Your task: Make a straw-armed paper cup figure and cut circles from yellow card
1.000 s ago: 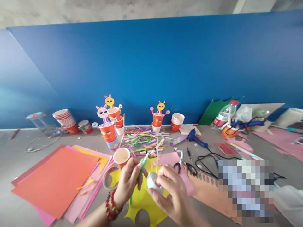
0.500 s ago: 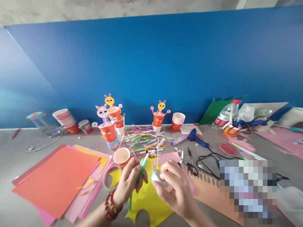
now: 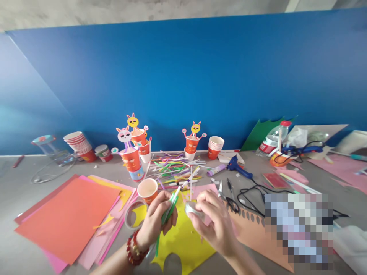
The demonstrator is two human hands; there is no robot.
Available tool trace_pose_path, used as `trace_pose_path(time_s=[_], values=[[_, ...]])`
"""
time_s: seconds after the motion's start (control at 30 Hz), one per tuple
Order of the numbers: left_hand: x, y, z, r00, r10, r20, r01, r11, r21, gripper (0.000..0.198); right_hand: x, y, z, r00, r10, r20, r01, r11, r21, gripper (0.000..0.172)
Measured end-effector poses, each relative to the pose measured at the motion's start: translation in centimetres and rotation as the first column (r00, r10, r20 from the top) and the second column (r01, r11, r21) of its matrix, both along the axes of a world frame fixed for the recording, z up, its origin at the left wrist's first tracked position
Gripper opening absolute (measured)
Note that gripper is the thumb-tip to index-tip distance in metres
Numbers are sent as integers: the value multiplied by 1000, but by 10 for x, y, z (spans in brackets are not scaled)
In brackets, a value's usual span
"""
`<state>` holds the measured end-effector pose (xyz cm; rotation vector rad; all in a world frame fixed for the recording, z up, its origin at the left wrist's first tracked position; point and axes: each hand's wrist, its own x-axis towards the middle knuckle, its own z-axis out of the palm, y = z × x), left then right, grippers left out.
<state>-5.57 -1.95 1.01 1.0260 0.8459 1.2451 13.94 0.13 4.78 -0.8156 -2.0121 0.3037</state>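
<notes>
My left hand (image 3: 157,219), with a red beaded bracelet at its wrist, is closed round a few green and white straws (image 3: 172,204). One green straw end hangs below the palm. To its right, my right hand (image 3: 214,221) grips a small pale roll of tape (image 3: 191,208) between thumb and fingers. The hands are apart, both above a yellow sheet of paper (image 3: 190,250) with scalloped cut-outs. Beside the left hand lies a wider tape roll (image 3: 129,217). An orange paper cup (image 3: 147,195) stands just behind that hand.
Loose coloured straws (image 3: 172,164) lie at the back between decorated cups (image 3: 132,162). Orange paper sheets (image 3: 71,214) are stacked on the left. To the right are scissors (image 3: 231,204), a blue glue gun (image 3: 239,167) with its cord, and a bottle (image 3: 272,141). A pixelated patch covers the lower right.
My right hand has shifted slightly right and up with the tape roll. My left hand has turned slightly, with the straws still in it.
</notes>
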Motion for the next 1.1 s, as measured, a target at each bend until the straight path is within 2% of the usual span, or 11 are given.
trace_pose_path(time_s=[0.17,0.33,0.47,0.6,0.77,0.87,1.1], values=[[1,0,-2,999,-18,45,20,999,-36,21,-1,5,-3,1000,-10,8,11,999,-51,19],[4,2,6,998,-47,50,49,997,-56,26,-1,9,-8,1000,4,-2,-4,997,-71,16],[3,4,10,997,-10,73,14,998,-61,23,0,12,-15,999,36,10,-35,996,-80,12],[0,7,4,991,19,136,2,988,-156,24,1,14,-22,998,67,-11,-68,993,-93,9],[0,10,-4,980,-4,200,37,986,-161,21,2,16,-27,997,76,-28,-79,987,-137,11],[2,10,-4,974,1,228,37,986,-162,18,2,17,-29,996,79,-35,-84,986,-147,10],[7,9,-2,958,-70,277,118,980,-163,21,-1,17,-31,995,87,-43,-93,982,-167,13]])
